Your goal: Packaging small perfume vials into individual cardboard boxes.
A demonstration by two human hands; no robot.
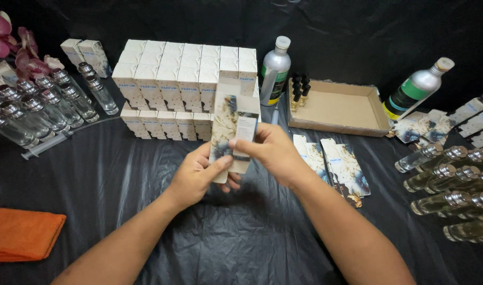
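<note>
Carton being shaped in both hands, centre of frame.

Left to right: orange cloth (22, 234) at lower left; pink flowers (11, 45) at upper left, with empty glass bottles (40, 103) lying beside them and a syringe (46, 144) just below. Stacked white boxes (186, 79) fill the upper middle. In front of them, the left hand (199, 177) pinches the lower edge of a marbled carton (233, 132), thumb on its face; the right hand (270, 153) grips its right side, fingers closed on it. Judged step: squaring up the flat carton; the next move seems to call for tucking its flaps. Further right: two silver bottles (274, 68), a cardboard tray (339, 108) with black spray tops, flat cartons (339, 166) on the black sheet (236, 237), filled bottles (452, 195) at right edge. Nothing blocks the hands.
</note>
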